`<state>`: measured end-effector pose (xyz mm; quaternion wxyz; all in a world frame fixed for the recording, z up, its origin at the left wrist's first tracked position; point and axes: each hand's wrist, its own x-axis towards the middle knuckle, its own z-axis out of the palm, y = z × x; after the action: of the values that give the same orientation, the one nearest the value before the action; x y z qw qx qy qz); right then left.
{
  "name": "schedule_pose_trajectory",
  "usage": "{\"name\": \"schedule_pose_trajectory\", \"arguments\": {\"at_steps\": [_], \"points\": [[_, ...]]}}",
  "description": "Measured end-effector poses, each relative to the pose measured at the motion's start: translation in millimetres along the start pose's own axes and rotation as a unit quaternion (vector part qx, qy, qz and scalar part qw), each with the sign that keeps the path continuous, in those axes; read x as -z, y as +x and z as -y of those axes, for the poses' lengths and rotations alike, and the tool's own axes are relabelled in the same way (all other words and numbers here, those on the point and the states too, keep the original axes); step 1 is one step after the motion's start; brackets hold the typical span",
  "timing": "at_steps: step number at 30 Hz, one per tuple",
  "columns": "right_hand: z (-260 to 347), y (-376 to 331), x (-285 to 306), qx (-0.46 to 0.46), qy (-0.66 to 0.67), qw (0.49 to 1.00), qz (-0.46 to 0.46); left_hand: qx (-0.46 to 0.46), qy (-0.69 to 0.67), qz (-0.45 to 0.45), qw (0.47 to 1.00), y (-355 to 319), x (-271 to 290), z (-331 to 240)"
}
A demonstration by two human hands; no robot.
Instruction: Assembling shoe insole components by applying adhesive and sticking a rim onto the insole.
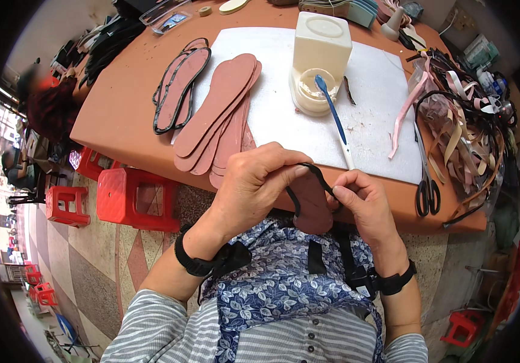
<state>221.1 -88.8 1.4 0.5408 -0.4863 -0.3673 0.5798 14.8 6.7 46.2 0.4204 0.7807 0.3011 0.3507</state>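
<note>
Just past the table's near edge, my left hand (264, 178) pinches the top of a reddish-brown insole (313, 212) between thumb and fingers. Along its rim runs a thin black edging strip (322, 175). My right hand (361, 202) has thumb and forefinger closed on the strip at the insole's right side. Beyond my left hand lies a fanned stack of pink insoles (222, 112). Left of that stack are several insoles with black edging (182, 91). A cream glue container (322, 51) stands farther off, with a blue-and-white toothbrush (335, 115) leaning from its round opening.
A white foam sheet (381, 115) covers part of the brown table (117, 103). Black-handled scissors (427, 196) lie at the right edge beside a tangled heap of strips (453, 130). Red stools (128, 196) stand on the floor at left, where another person (51, 115) sits.
</note>
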Motion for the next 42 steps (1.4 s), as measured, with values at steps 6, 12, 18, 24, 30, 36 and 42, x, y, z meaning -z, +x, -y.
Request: {"name": "schedule_pose_trajectory", "arguments": {"at_steps": [6,12,18,24,30,36,42], "points": [[1,0,-1,0.013,0.034,0.999,-0.019,0.016,-0.004,-0.009,1.0,-1,-1,4],[-3,1,-1,0.012,0.045,0.999,-0.004,0.029,-0.032,-0.047,0.998,-2,-5,4],[-5,2,-7,0.044,-0.004,0.999,-0.017,0.039,-0.048,-0.079,0.995,-3,-8,7],[-2,-1,2,-0.012,0.023,1.0,-0.005,0.062,-0.073,-0.082,0.992,-3,-7,10],[1,-1,-9,0.02,-0.042,0.998,-0.03,0.081,-0.083,-0.083,0.99,-3,-9,13],[1,0,-7,0.05,-0.16,0.985,-0.042,0.121,-0.136,-0.074,0.981,-4,-8,8],[8,0,-8,0.095,-0.234,0.967,-0.024,0.134,-0.159,-0.063,0.976,-4,-6,8]]}}
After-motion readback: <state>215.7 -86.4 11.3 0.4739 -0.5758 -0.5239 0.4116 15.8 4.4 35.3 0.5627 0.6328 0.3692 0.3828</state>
